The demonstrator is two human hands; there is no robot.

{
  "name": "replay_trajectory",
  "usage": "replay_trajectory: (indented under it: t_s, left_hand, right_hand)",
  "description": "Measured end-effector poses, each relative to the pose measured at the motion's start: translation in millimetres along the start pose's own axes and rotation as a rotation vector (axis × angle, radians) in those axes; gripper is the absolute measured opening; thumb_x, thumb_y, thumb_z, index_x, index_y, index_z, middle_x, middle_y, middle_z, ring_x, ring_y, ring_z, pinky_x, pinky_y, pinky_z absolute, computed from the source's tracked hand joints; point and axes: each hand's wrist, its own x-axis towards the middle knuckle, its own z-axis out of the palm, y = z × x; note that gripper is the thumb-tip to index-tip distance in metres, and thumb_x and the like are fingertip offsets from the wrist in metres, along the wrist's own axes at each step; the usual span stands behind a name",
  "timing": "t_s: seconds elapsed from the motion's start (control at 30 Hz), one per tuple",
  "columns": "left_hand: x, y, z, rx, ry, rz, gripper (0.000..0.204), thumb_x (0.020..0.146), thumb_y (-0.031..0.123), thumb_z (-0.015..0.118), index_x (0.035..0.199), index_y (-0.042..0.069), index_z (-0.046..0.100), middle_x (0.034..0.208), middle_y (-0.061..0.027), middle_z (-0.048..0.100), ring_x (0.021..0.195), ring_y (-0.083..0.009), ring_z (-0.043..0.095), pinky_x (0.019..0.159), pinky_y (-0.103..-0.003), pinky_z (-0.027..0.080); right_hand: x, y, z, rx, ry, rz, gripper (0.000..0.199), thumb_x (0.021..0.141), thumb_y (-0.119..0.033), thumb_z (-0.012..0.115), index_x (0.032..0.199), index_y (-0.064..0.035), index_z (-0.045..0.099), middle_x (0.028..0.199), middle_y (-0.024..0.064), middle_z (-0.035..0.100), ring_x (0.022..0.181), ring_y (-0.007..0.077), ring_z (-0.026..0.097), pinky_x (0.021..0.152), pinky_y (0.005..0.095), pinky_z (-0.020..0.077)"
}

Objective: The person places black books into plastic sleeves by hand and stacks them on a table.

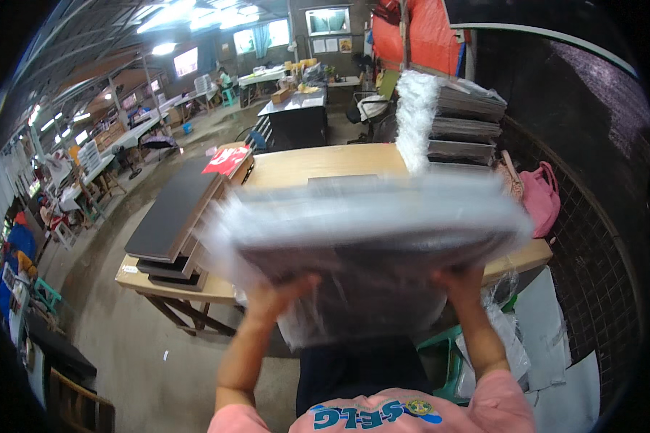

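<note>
Left hand (280,294) and right hand (461,281) grip the blurred package (368,270), its long axis running left to right before the person.

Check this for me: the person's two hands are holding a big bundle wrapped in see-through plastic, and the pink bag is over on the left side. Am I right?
Almost! The pink bag is on the right side, not the left, as the head view shows. The left hand and right hand are holding the big plastic-wrapped bundle, just as you said.
</note>
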Motion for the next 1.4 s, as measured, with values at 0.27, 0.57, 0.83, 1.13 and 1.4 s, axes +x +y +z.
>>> replay_trajectory:
  t_s: [0.27, 0.57, 0.83, 1.13, 1.4]
  left_hand:
    - [207, 4, 33, -0.162, 0.072, 0.253, 0.054, 0.071, 0.013, 0.075, 0.117, -0.002, 0.053, 0.107, -0.0094, 0.06, 0.097, -0.021, 0.056, 0.088, -0.031, 0.043]
    - [169, -174, 7, -0.327, -0.296, -0.163, 0.097, 0.059, 0.044, 0.08, 0.131, -0.004, 0.036, 0.122, -0.0139, 0.051, 0.111, -0.0235, 0.049, 0.095, -0.038, 0.039]
    - [136, -208, 32, 0.064, 0.089, -0.047, 0.058, 0.07, 0.047, 0.074, 0.085, -0.006, 0.058, 0.086, -0.0102, 0.061, 0.081, -0.0201, 0.055, 0.075, -0.034, 0.044]
    - [177, -216, 52, 0.01, 0.112, -0.128, 0.052, 0.077, 0.039, 0.071, 0.096, -0.007, 0.058, 0.088, -0.0078, 0.06, 0.079, -0.0162, 0.054, 0.073, -0.031, 0.045]
    - [428, -185, 178, -0.138, -0.071, 0.016, 0.051, 0.088, 0.037, 0.059, 0.115, -0.006, 0.055, 0.102, -0.009, 0.061, 0.09, -0.018, 0.057, 0.08, -0.028, 0.044]
  right_hand:
    - [209, -37, 72, -0.15, -0.111, -0.187, 0.072, 0.063, -0.028, 0.084, 0.118, 0.0046, 0.051, 0.109, 0.0136, 0.06, 0.099, 0.0234, 0.057, 0.088, 0.0331, 0.0444]
    - [195, 119, 48, -0.067, -0.307, -0.132, 0.104, 0.059, -0.057, 0.079, 0.134, -0.0013, 0.034, 0.129, 0.0144, 0.046, 0.121, 0.0258, 0.042, 0.102, 0.0361, 0.0328]
    - [177, 144, 72, -0.158, 0.012, -0.114, 0.081, 0.063, -0.047, 0.081, 0.116, 0.005, 0.048, 0.109, 0.0183, 0.061, 0.104, 0.0289, 0.058, 0.09, 0.0362, 0.0445]
    - [206, 159, 57, -0.4, -0.122, 0.206, 0.084, 0.073, -0.056, 0.069, 0.124, 0.0062, 0.046, 0.113, 0.023, 0.059, 0.108, 0.0318, 0.056, 0.092, 0.0363, 0.0434]
    - [448, 51, -6, -0.669, -0.076, -0.013, 0.071, 0.078, -0.058, 0.062, 0.101, 0.0081, 0.059, 0.082, 0.0217, 0.065, 0.076, 0.0263, 0.066, 0.068, 0.0401, 0.051]
